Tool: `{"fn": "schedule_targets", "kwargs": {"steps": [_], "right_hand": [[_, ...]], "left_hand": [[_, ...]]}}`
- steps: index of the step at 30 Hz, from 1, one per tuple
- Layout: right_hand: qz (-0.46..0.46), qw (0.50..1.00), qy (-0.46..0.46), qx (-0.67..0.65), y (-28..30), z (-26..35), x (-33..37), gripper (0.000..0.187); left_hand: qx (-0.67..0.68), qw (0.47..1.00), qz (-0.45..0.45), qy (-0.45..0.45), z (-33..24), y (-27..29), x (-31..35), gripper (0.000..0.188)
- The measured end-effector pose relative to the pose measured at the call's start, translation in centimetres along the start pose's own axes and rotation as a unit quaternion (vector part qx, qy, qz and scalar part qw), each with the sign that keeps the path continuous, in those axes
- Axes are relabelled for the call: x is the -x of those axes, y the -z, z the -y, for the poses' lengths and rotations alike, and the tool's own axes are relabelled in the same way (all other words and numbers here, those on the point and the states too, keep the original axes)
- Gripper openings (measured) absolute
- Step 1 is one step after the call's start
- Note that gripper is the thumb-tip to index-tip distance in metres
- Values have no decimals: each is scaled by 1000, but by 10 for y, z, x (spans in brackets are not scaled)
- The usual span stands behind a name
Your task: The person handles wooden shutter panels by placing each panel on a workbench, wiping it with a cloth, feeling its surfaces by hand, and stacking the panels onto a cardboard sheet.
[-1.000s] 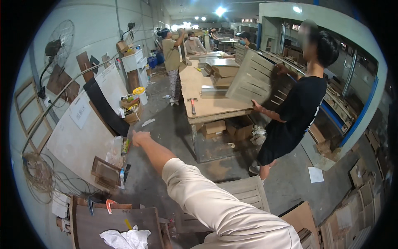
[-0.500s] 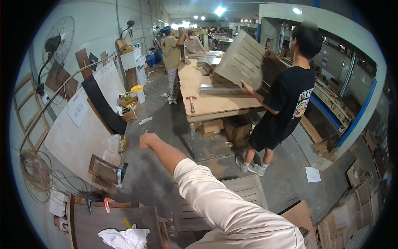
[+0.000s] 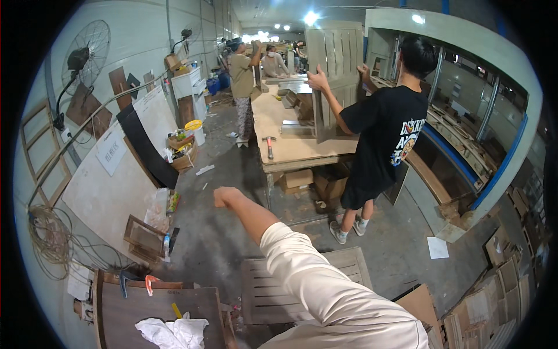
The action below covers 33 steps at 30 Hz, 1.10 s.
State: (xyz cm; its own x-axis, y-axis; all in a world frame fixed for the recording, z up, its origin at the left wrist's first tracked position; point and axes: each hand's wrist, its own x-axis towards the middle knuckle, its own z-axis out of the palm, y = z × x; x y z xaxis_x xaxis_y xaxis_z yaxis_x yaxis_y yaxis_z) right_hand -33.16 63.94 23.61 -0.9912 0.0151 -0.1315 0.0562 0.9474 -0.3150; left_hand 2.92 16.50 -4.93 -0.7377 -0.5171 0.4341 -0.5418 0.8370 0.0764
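Left of the workbench [image 3: 302,152], 1 wall fan [image 3: 87,55] and 2 leaning boards [image 3: 125,186]. The person's 1 visible arm has swung in toward the workbench over the last second; its hand [image 3: 226,196], which side I cannot tell, is curled shut on nothing, over bare floor. On the bench lies 1 hammer [image 3: 269,146]. At its right edge, 1 co-worker [image 3: 386,134] has tilted 1 slatted panel [image 3: 334,75] upright. Behind the bench stand 2 more people.

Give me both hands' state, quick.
Left hand: not in view.
Right hand: curled shut at the end of the outstretched arm, holding nothing visible, above the bare concrete floor.
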Motion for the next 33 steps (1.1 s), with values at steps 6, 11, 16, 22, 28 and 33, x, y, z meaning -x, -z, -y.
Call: {"fn": "schedule_targets", "kwargs": {"steps": [6, 11, 16, 22, 28, 33], "right_hand": [[23, 998, -41, -29, -5, -31, 22, 25], [58, 996, -60, -39, -9, -54, 37, 26], [69, 990, -108, -54, -23, -75, 51, 25], [85, 984, -139, -73, -26, -106, 55, 22], [72, 985, -137, -72, -26, -101, 51, 23], [76, 985, -133, -77, -25, -92, 43, 24]], "left_hand": [[2, 1000, -12, -3, 7, -4, 0, 54], [-7, 1000, -13, -5, 13, 1, -3, 54], [-28, 1000, 13, 2, 7, 14, -3, 55], [-8, 1000, 16, -14, 3, 7, -4, 54], [-6, 999, 25, -21, 3, 4, -5, 53], [-2, 999, 43, -25, -3, 9, -9, 53]]}}
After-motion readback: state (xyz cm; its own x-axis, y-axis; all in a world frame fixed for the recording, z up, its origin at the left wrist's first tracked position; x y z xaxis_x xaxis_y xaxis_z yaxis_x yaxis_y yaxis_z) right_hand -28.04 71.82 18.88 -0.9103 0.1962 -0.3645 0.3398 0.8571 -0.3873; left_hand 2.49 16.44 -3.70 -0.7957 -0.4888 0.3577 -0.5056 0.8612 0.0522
